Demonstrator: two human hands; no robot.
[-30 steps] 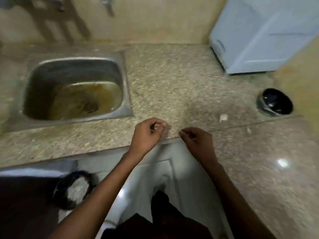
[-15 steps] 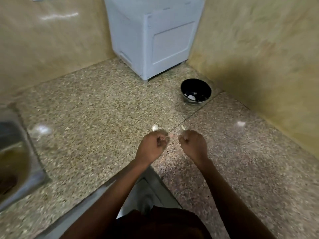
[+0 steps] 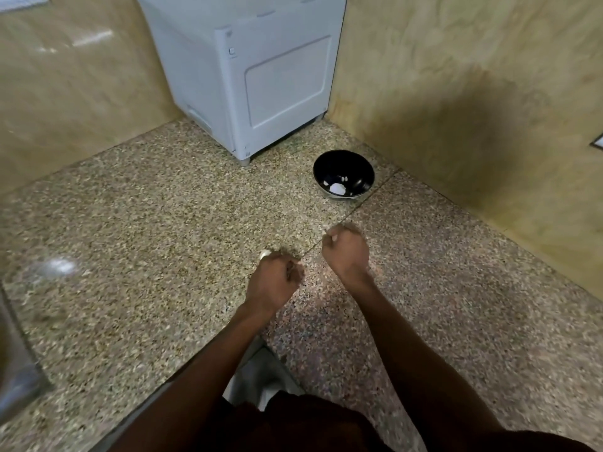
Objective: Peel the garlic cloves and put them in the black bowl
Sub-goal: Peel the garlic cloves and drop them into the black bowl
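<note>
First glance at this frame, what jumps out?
Two fists low in the centre: the left hand and right hand, both curled over the speckled counter, contents blurred. Beyond the right hand sits the black bowl with a few pale pieces inside. A white appliance fills the back corner.

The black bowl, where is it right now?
In the head view, the black bowl stands on the counter ahead of the right hand, just right of the white appliance.

Speckled granite counter (image 3: 137, 223) wrapping an inner corner, pale blue-white cabinet-like appliance (image 3: 261, 79) standing at its far corner, glossy beige marbled walls (image 3: 456, 76) behind, steel sink rim (image 3: 16, 370) at left edge, soft light glare on stone.
</note>
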